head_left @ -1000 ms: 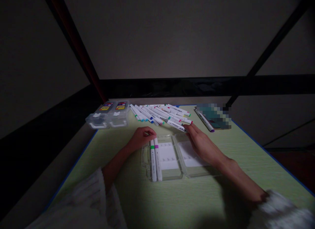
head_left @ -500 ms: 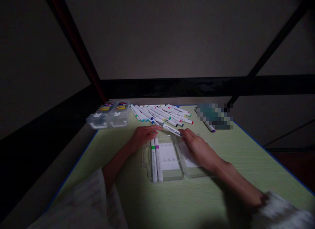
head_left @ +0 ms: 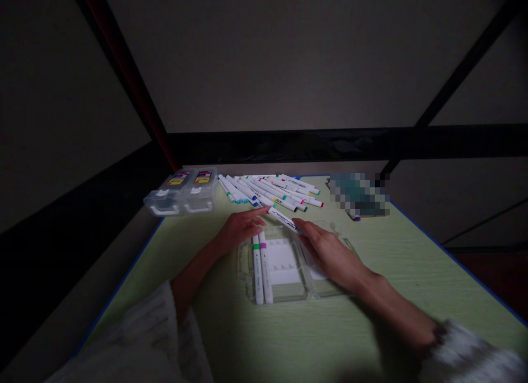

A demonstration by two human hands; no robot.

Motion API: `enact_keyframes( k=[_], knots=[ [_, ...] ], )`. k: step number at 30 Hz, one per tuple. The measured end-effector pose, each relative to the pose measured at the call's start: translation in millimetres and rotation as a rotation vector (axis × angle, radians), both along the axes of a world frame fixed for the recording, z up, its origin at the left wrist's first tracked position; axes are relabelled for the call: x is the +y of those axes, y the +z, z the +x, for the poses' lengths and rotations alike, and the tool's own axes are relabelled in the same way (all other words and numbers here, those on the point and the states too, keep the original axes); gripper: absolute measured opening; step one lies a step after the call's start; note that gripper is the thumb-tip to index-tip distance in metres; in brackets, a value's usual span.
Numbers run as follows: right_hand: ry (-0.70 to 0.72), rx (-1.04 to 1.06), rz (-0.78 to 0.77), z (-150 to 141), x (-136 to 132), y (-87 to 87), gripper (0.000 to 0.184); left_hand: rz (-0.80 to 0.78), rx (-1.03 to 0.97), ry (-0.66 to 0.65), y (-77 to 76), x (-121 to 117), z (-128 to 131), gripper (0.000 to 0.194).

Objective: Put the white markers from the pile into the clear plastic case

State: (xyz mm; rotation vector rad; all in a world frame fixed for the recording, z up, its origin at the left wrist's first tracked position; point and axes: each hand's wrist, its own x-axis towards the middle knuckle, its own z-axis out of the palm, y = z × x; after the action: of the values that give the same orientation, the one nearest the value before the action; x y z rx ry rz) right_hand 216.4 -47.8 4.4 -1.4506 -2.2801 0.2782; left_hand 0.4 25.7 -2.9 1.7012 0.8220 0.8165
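Note:
My right hand (head_left: 328,254) is closed on the near end of a white marker (head_left: 282,218), holding it slantwise above the case. My left hand (head_left: 239,229) has its index finger stretched out to the marker's far end, where it appears to touch. Its other fingers are loosely bent and apart near the tops of two markers in the case. Under both hands lies an open clear plastic case (head_left: 278,299). Along its left side stand side by side a green-banded marker (head_left: 258,270) and a purple-banded marker (head_left: 267,270). My right hand partly covers the case's right half.
Behind the case, a pile of white markers (head_left: 264,188) with coloured ends spreads across the table (head_left: 198,333). Two clear handled cases (head_left: 179,199) stand at the back left. A pixelated flat object (head_left: 358,193) lies at the back right, with a purple-ended marker (head_left: 355,217) beside it.
My right hand has shifted slightly left with the marker. The index finger of my left hand now reaches the marker's far end; the markers in the case have stayed put.

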Motion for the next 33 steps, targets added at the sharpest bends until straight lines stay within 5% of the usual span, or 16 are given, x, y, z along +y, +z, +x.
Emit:
enact_keyframes(
  k=[17, 33],
  knots=[
    [0.154, -0.148, 0.050, -5.9, -7.1, 6.5, 0.028, 0.071, 0.068, 0.036, -1.9, 2.0, 0.3, 0.050],
    [0.370, -0.309, 0.145, -17.2, -20.3, 14.7, 0.047, 0.053, 0.118, -0.025, -8.9, 4.9, 0.0, 0.047]
  ],
)
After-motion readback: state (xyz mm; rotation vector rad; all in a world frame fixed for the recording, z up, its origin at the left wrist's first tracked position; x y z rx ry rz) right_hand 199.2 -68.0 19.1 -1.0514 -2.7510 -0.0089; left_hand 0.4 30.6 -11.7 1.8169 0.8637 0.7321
